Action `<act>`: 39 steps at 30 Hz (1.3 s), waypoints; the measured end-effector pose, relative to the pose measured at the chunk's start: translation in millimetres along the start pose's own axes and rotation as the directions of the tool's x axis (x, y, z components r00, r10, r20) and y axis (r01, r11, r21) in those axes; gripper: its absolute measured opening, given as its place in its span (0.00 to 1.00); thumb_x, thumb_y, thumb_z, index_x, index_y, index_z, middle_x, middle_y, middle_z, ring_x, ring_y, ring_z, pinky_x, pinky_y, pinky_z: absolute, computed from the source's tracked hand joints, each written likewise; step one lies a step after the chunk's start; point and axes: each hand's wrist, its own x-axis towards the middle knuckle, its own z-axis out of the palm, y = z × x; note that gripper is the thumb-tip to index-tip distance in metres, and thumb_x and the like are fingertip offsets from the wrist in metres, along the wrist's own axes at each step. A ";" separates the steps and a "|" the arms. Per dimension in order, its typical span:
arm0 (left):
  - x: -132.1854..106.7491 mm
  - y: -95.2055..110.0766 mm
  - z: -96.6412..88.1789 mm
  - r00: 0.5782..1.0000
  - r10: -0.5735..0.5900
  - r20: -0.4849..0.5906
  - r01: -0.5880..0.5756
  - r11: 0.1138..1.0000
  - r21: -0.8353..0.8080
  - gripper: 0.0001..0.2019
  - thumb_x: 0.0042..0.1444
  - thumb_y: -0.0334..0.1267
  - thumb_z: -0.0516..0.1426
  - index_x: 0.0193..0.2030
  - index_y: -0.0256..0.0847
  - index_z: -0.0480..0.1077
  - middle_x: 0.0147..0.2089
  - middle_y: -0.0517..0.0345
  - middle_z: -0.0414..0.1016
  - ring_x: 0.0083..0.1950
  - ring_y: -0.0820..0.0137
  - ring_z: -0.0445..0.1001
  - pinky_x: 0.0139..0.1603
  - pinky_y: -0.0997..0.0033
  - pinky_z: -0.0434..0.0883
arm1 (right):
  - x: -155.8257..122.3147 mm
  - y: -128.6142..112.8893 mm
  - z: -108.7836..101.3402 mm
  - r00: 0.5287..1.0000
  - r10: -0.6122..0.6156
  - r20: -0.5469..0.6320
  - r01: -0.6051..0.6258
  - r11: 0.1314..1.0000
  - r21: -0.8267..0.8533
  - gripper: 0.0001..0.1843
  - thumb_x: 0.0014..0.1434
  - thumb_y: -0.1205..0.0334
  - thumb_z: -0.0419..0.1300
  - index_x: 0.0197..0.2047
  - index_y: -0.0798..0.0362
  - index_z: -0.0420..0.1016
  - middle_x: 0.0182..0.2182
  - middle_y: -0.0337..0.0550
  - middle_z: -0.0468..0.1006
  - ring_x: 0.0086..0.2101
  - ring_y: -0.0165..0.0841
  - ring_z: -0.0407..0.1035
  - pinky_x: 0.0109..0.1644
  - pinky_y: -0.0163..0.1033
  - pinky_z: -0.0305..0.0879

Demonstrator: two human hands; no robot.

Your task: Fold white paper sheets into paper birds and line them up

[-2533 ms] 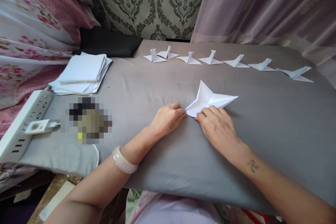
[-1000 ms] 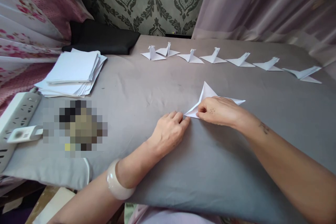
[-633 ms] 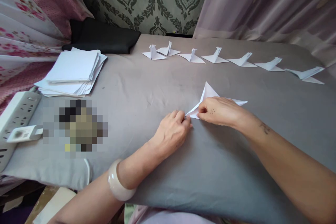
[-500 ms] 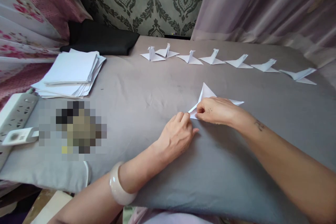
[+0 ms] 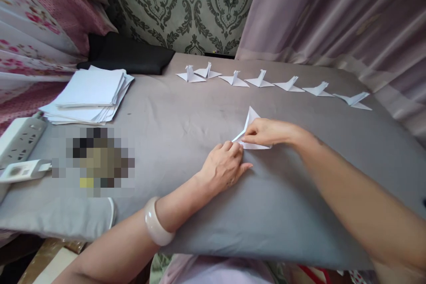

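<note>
A partly folded white sheet of paper [image 5: 251,116] lies on the grey cloth, with one point standing up at the back. My left hand [image 5: 224,165] has its fingers curled down on the left tip of this paper, the thumb sticking out to the right. Bent fingers of my right hand [image 5: 268,131] press on the middle of the paper, close to the left fingertips. The right hand covers part of the folds. Behind them, several white folded paper birds [image 5: 261,80] stand in a row.
A stack of white paper [image 5: 89,88] lies at the left, in front of a folded black cloth [image 5: 129,55]. A white power strip [image 5: 23,140] with a plugged-in charger [image 5: 25,171] is at the left edge. Beside it sits a blurred-out object [image 5: 101,157]. Curtains [image 5: 333,13] hang at the back right.
My right hand has shifted left along the paper toward my left hand, and the paper's right point no longer sticks out behind it. The left hand stays at the left tip.
</note>
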 end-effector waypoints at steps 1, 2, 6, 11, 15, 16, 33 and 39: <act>0.4 -0.7 -0.1 1.000 0.004 -0.002 -0.004 1.000 -0.002 0.28 0.67 0.53 0.38 0.51 0.31 0.67 0.41 0.48 0.68 0.43 0.62 0.67 0.39 0.63 0.67 | -6.4 3.0 -1.9 0.998 -0.061 -0.034 0.062 0.997 0.047 0.16 0.56 0.52 0.54 0.26 0.53 0.75 0.20 0.36 0.66 0.22 0.27 0.57 0.27 0.35 0.50; 0.8 -1.3 0.1 1.000 0.007 -0.004 -0.007 1.000 -0.004 0.28 0.67 0.53 0.38 0.52 0.31 0.67 0.41 0.47 0.68 0.44 0.62 0.66 0.39 0.63 0.67 | -14.4 5.9 -2.8 0.989 -0.074 -0.131 0.086 0.993 0.084 0.18 0.58 0.51 0.52 0.28 0.53 0.75 0.21 0.35 0.67 0.23 0.27 0.58 0.27 0.34 0.51; 1.9 -2.2 0.8 1.000 0.006 0.005 -0.006 1.000 -0.018 0.27 0.67 0.53 0.39 0.55 0.32 0.65 0.42 0.48 0.67 0.44 0.61 0.66 0.40 0.62 0.67 | -50.0 18.6 10.4 0.843 0.077 -0.532 0.015 0.986 0.167 0.17 0.60 0.54 0.50 0.39 0.50 0.78 0.29 0.38 0.75 0.26 0.29 0.62 0.30 0.35 0.57; 2.6 -2.9 -0.1 1.000 0.012 0.004 -0.012 1.000 -0.016 0.26 0.67 0.53 0.39 0.55 0.34 0.64 0.43 0.48 0.67 0.44 0.61 0.66 0.40 0.62 0.66 | -67.9 31.4 49.9 0.715 -0.037 -0.698 0.142 0.986 0.092 0.16 0.57 0.63 0.54 0.47 0.48 0.76 0.42 0.43 0.74 0.30 0.29 0.66 0.36 0.37 0.64; 2.2 -3.3 0.8 1.000 0.010 0.001 -0.010 1.000 -0.003 0.27 0.67 0.53 0.38 0.57 0.34 0.63 0.43 0.47 0.67 0.44 0.61 0.65 0.40 0.62 0.66 | -62.9 29.3 61.1 0.754 -0.165 -0.636 0.215 0.977 0.001 0.16 0.59 0.59 0.57 0.50 0.45 0.74 0.43 0.43 0.70 0.33 0.29 0.67 0.38 0.37 0.64; 2.0 -3.3 1.3 1.000 0.008 -0.001 -0.008 1.000 0.000 0.28 0.67 0.53 0.37 0.57 0.34 0.63 0.43 0.47 0.67 0.44 0.61 0.65 0.40 0.62 0.66 | -61.4 28.2 59.9 0.767 -0.179 -0.616 0.212 0.977 -0.020 0.13 0.59 0.57 0.56 0.47 0.46 0.75 0.42 0.43 0.69 0.33 0.29 0.67 0.38 0.37 0.64; 3.6 -7.1 2.6 0.999 0.039 -0.010 -0.039 0.999 0.004 0.27 0.67 0.52 0.38 0.64 0.39 0.58 0.44 0.47 0.65 0.44 0.61 0.64 0.41 0.63 0.66 | -45.2 15.8 16.0 0.901 -0.229 -0.369 0.244 0.970 -0.006 0.15 0.62 0.53 0.52 0.36 0.50 0.77 0.40 0.42 0.71 0.32 0.28 0.65 0.38 0.36 0.59; 4.3 -8.3 -0.2 0.999 0.044 -0.001 -0.044 0.999 -0.008 0.26 0.66 0.53 0.38 0.62 0.41 0.60 0.44 0.48 0.65 0.43 0.61 0.64 0.41 0.62 0.65 | -32.6 3.0 11.7 0.906 -0.286 -0.312 0.283 0.957 -0.059 0.14 0.63 0.57 0.51 0.37 0.50 0.77 0.40 0.42 0.71 0.32 0.28 0.67 0.40 0.37 0.61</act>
